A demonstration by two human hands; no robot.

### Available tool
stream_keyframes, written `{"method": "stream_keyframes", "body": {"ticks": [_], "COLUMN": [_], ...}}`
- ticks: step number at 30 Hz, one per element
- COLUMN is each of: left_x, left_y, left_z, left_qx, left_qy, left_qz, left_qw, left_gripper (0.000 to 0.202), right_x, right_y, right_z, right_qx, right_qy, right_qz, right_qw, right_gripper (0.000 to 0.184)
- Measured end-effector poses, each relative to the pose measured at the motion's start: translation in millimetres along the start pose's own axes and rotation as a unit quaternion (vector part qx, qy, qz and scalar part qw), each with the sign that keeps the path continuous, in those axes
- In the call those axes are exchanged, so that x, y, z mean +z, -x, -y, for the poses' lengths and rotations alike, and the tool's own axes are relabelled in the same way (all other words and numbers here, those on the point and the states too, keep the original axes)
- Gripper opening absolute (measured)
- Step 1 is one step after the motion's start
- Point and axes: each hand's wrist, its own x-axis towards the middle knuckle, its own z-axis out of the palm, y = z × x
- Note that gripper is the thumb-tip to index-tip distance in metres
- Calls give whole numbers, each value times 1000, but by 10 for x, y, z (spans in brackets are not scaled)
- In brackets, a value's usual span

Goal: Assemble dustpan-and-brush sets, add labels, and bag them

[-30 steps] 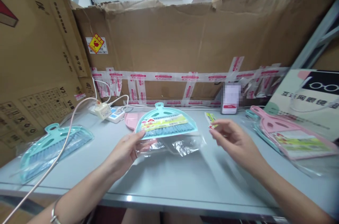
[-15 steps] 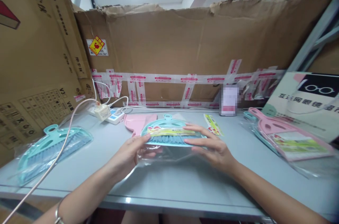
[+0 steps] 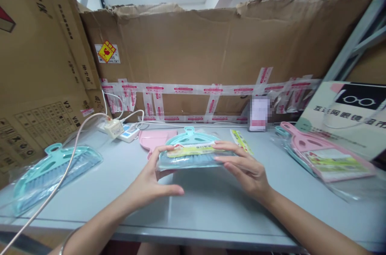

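Note:
A light-blue dustpan and brush set (image 3: 193, 138) in clear plastic, with a yellow-green label (image 3: 193, 149) across it, is held above the table, its bristle edge toward me. My left hand (image 3: 150, 178) has its index finger on the left end of the label and other fingers partly hidden under the bag, while the thumb sticks out below, off the set. At the right end, my right hand (image 3: 245, 166) grips the bagged set, index and middle fingers lying on the plastic. Behind it lies a pink dustpan (image 3: 153, 139), partly covered.
Another bagged blue set (image 3: 57, 174) lies left, crossed by a cable (image 3: 70, 162). Pink and blue sets (image 3: 328, 154) are stacked at right. A loose label (image 3: 241, 140), a phone (image 3: 259, 114) and a power strip (image 3: 129, 132) sit toward the back, before a cardboard wall (image 3: 181, 54).
The left thumb has come off the set's near edge and spread downward, while the left index finger has moved onto the label. Plastic that hung below now lies smooth around the bristle edge.

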Motion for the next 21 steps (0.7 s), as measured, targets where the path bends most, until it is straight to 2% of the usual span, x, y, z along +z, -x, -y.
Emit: {"method": "stream_keyframes", "body": {"ticks": [3, 5, 10, 12, 14, 16, 18, 21], "left_x": [76, 99, 89, 92, 99, 103, 97, 79], "left_y": [-26, -45, -71, -75, -88, -116, -161, -242], "left_z": [14, 49, 157, 176, 171, 145, 112, 82], "left_qx": [3, 29, 88, 96, 115, 140, 157, 159], "left_qy": [-55, -83, -111, -106, -89, -73, -66, -58], "left_qz": [-96, -140, -177, -188, -196, -200, -201, -206], "left_qw": [994, 986, 974, 972, 970, 967, 965, 964], "left_gripper": [41, 31, 23, 21, 18, 15, 14, 14], "right_x": [38, 61, 115, 152, 200, 251, 298, 350], "right_y": [-8, -12, 25, 39, 26, -21, -90, -185], "right_z": [20, 32, 30, 15, -3, -18, -24, -22], "right_qx": [-1, 0, 24, 61, 130, 221, 313, 394], "right_qy": [-34, -49, -44, -27, -26, -68, -150, -268], "right_qz": [18, 14, -20, -58, -101, -128, -137, -150], "right_qw": [999, 999, 999, 996, 986, 965, 928, 866], "right_gripper": [32, 35, 39, 37, 31, 25, 29, 57]}}
